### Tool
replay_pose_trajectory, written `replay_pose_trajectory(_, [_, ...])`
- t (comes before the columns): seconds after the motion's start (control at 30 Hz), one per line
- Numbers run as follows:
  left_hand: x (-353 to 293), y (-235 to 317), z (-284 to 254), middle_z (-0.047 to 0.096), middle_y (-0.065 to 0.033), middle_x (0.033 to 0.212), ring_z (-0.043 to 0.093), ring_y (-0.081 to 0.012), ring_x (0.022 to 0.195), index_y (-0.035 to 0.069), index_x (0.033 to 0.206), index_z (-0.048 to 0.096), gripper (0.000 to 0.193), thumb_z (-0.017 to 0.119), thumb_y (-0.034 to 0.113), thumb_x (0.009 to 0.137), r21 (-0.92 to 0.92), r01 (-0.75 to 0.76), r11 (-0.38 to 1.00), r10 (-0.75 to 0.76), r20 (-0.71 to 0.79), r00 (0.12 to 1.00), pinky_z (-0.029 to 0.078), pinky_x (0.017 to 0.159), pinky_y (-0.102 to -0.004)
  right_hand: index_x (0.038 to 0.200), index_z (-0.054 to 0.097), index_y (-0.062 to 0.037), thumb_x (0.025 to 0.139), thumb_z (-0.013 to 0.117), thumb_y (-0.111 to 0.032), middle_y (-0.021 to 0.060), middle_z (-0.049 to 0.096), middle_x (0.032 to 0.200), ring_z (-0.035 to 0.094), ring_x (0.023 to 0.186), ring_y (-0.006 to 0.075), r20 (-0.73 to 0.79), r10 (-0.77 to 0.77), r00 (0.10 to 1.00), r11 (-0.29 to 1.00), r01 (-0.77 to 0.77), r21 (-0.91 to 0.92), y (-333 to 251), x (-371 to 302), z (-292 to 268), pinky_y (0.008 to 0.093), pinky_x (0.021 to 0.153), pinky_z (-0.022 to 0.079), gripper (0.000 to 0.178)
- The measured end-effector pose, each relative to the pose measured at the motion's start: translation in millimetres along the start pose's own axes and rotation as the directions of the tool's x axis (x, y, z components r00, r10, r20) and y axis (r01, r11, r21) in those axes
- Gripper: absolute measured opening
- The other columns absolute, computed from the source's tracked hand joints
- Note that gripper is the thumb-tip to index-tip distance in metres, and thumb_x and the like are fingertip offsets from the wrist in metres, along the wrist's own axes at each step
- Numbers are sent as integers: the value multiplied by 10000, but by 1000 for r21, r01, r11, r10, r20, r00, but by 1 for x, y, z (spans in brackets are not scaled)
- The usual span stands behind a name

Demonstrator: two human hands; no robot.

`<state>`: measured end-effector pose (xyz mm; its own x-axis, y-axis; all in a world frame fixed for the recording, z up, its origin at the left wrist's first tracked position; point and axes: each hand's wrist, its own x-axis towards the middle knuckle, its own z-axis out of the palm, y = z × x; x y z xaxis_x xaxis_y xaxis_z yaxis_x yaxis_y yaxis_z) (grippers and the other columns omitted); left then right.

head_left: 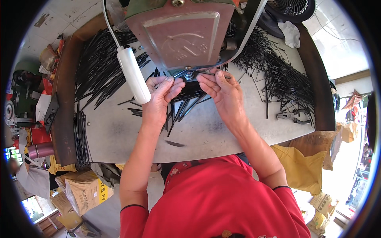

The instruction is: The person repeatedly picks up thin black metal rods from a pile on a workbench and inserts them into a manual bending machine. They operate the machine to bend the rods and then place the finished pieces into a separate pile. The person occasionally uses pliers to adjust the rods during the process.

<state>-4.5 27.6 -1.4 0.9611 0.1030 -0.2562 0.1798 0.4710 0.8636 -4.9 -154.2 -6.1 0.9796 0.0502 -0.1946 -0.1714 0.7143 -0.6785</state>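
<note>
At twelve o'clock in the head view, the machine [182, 37] with its reddish metal cover is hanging over the grey table [206, 139], and both bare hands are working just beneath its lower edge. Between ten and eleven o'clock, the left hand [160, 93] is pressing thumb and forefinger together on a slim shiny piece [179, 73], which is pointing up toward two o'clock; its other fingers are curling loosely. Toward two o'clock, the right hand [226, 95] is pinching a dark slim rod [210, 73] between thumb and forefinger, the rod's inner end reaching toward nine o'clock, while the remaining fingers are bending, half-spread. Whether the two pieces are joining under the machine is not showing clearly.

Near the middle, loose black rods [183, 110] are lying below the hands. At ten o'clock, a white lamp [133, 75] is slanting down close to the left hand, partly covering a heap of long black rods [105, 65]. At nine o'clock, a bundle of rods [81, 137] is resting along the table's side. At two o'clock, a tangled pile of thin black pieces [278, 67] is spreading, and at three o'clock pliers [293, 116] are lying beside it.
</note>
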Motion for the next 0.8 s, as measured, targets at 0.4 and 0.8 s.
replay_pose_trajectory(0.4, [2,12,8,654,-233,927,688,-263,812,-9,1010,483,206,620,21,859,186,-66,980,73,-31,997,572,688,-280,1094,494,-20,963,512,-317,196,641,936,677,865,290,44,161,986,987,-160,-32,-18,21,-11,319,735,586,325])
replay_pose_trajectory(0.8, [10,-9,2,629,-139,1075,612,-218,1059,-33,1086,559,209,528,116,942,-238,-12,971,-27,-163,986,533,885,-312,1031,615,3,936,563,-267,133,669,919,680,737,177,91,-86,992,557,123,-821,-58,-16,-19,272,651,546,291])
